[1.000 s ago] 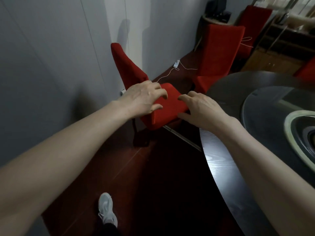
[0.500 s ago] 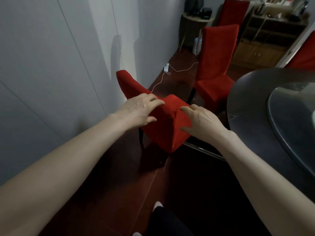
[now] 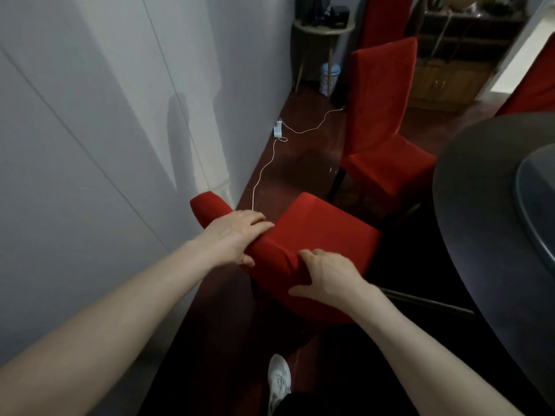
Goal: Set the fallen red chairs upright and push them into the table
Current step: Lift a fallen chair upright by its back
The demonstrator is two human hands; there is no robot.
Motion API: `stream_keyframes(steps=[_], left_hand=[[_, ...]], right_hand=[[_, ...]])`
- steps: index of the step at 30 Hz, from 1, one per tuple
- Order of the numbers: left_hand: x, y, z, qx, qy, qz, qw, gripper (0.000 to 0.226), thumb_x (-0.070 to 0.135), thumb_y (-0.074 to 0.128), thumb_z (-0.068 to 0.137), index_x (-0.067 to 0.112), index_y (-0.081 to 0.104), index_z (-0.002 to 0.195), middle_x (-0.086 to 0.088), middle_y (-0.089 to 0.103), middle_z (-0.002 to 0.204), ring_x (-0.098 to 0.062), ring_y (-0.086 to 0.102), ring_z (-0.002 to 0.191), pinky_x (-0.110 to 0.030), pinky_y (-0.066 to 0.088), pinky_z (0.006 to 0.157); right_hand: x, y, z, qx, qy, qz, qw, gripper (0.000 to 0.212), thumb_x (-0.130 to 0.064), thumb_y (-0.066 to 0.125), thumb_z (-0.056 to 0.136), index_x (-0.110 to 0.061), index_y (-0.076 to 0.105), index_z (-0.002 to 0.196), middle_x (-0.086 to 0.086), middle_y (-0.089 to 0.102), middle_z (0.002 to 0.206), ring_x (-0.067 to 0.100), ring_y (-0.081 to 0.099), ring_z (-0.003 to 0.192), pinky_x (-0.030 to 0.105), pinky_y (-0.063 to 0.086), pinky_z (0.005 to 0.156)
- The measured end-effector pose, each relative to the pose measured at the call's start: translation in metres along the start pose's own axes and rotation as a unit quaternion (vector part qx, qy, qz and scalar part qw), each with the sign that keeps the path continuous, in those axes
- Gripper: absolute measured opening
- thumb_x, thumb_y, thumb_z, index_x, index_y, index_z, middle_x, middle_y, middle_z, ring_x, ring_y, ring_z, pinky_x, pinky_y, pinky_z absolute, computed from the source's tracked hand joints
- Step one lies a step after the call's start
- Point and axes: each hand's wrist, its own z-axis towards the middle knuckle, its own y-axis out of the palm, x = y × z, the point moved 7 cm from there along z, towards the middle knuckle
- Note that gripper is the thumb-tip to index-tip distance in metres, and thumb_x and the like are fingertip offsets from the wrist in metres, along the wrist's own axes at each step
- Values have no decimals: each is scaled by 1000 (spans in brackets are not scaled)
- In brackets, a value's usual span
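Note:
A red cloth-covered chair [image 3: 318, 232] sits tilted between the white wall and the round dark table [image 3: 474, 205], its backrest leaning against the wall at the left. My left hand [image 3: 237, 235] grips the chair where backrest meets seat, fingers over the top and thumb beneath. My right hand [image 3: 327, 274] holds the near corner of the seat. A second red chair [image 3: 381, 127] stands upright further along, its seat at the table's edge. The held chair's legs are hidden beneath it.
A white cable with an adapter [image 3: 277, 131] trails along the dark red floor by the wall. A small stand [image 3: 324, 28] and a wooden cabinet [image 3: 444, 82] are at the back. More red chairs [image 3: 537, 85] are behind the table. My white shoe [image 3: 279, 379] is below.
The chair has swung down from a steep tilt, so the seat now lies nearly level. Both hands stayed on it; my view has moved closer and higher.

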Motion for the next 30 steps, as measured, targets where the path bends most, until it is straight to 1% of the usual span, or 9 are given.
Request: stream_keyframes(steps=[2,5,8,10,14,17,21,27,30], left_hand=[[-18,13,17,-34,28,2,999,90,48,80,68,27,39,145,3,43,145,-16,41,132,-30,29,111],[-31,32,39,-90,83,11,992,73,53,75,65,37,49,131,12,58,127,-10,54,119,-32,31,111],[-34,42,54,-139,131,-5,982,66,60,68,63,41,50,124,13,66,114,-12,63,105,-33,49,91],[-33,45,59,-148,171,-6,974,62,59,66,64,42,51,122,8,69,108,-17,66,99,-32,52,80],[-27,42,61,-134,241,0,961,46,52,66,69,37,59,111,2,70,95,-23,68,87,-32,51,73],[-20,40,56,-127,292,16,948,36,47,66,74,30,63,106,0,71,94,-24,67,86,-30,49,72],[-15,37,51,-123,336,38,933,29,43,65,79,28,65,103,0,70,94,-24,67,86,-31,50,73],[-10,35,40,-82,383,81,916,29,39,63,82,24,65,107,-3,69,94,-27,66,86,-35,53,73],[-5,30,37,-78,410,93,904,29,37,63,83,22,64,108,-3,68,95,-26,66,86,-35,52,72]], right_hand=[[-5,8,13,-26,16,14,999,61,-62,69,74,-18,45,109,6,63,102,31,63,93,37,47,74],[-4,19,21,-51,50,37,997,53,-52,70,73,-19,44,106,4,65,98,31,64,88,37,49,72],[0,23,23,-59,86,54,993,48,-46,69,74,-22,47,109,4,67,96,32,65,89,37,50,73],[-2,24,24,-66,102,53,991,43,-43,68,75,-25,48,109,4,67,96,31,65,90,36,50,74],[-1,21,21,-61,136,77,986,36,-42,69,74,-33,52,104,-6,68,91,24,65,88,31,47,73],[-4,17,15,-33,176,88,980,36,-43,69,70,-35,56,102,-9,68,89,19,65,89,29,48,73],[-7,16,12,-35,213,108,971,34,-42,73,69,-35,62,100,-13,66,84,13,64,84,32,52,74],[-14,18,4,-19,236,89,968,30,-42,74,68,-34,64,95,-13,66,82,10,63,82,31,51,74],[-21,19,-6,-15,262,97,960,31,-41,74,69,-34,65,98,-12,68,86,9,63,84,29,51,76]])
